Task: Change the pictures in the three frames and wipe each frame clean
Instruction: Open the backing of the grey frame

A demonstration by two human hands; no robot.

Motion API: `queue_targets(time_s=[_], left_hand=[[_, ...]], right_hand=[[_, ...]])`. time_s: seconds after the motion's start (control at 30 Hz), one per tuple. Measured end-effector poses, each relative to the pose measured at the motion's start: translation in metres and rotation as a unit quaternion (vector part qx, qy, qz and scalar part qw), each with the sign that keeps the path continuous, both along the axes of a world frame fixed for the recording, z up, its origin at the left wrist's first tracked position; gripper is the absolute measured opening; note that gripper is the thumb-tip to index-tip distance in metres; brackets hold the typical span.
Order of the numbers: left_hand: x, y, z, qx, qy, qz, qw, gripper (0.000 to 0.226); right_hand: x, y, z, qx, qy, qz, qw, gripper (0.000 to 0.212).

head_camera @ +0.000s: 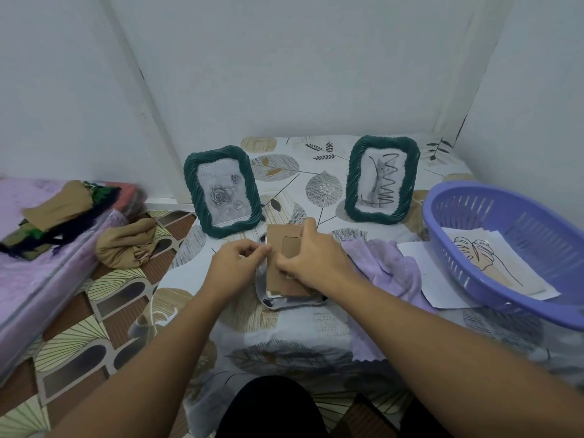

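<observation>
White walls close in a corner behind a low surface under a leaf-print cloth (284,314), and that is where I work. My third frame (286,300) lies face down at the near middle, its brown cardboard back (278,248) up. My left hand (235,267) has its fingers (252,248) drawn together, pinching at the back's left edge, while my right hand (311,260) curls over the right side, fingers clamped on the cardboard. I judge the back is being freed or reseated; what I pinch is too small to tell. To do it well I would hold the frame flat, ease each edge evenly, and avoid bending the cardboard. Two green frames stand beyond: the left frame (222,191) shows roses, the right frame (382,180) a cat sketch. A lilac cloth (382,270) waits just right of my hands. On the right, the purple basket (493,197) holds a leaf drawing (480,257) with other sheets beneath it.
</observation>
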State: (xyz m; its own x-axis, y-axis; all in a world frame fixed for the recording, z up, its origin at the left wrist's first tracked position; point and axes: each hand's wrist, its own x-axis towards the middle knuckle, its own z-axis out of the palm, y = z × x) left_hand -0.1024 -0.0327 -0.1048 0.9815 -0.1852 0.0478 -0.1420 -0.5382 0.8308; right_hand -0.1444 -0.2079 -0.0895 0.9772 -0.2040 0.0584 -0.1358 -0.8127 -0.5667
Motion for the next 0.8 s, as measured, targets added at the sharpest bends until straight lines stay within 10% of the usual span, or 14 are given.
queue_targets(time_s=[0.3,0.4,0.53,0.8], left_hand=[[-0.004,-0.015,0.019,-0.163,0.152,0.020,0.975,0.029],[-0.010,-0.016,0.028,-0.188,0.151,0.003,0.971,0.023],[-0.015,-0.019,0.027,-0.180,0.118,0.016,0.976,0.026],[-0.009,-0.004,-0.011,0.154,-0.001,0.065,0.986,0.024]], right_hand=[[-0.006,-0.003,-0.004,0.009,-0.059,-0.054,0.997,0.094],[-0.006,-0.007,-0.004,0.183,-0.041,-0.050,0.981,0.099],[-0.004,-0.016,-0.008,0.450,0.007,-0.047,0.892,0.050],[-0.020,-0.063,-0.001,0.378,-0.037,-0.091,0.921,0.047]])
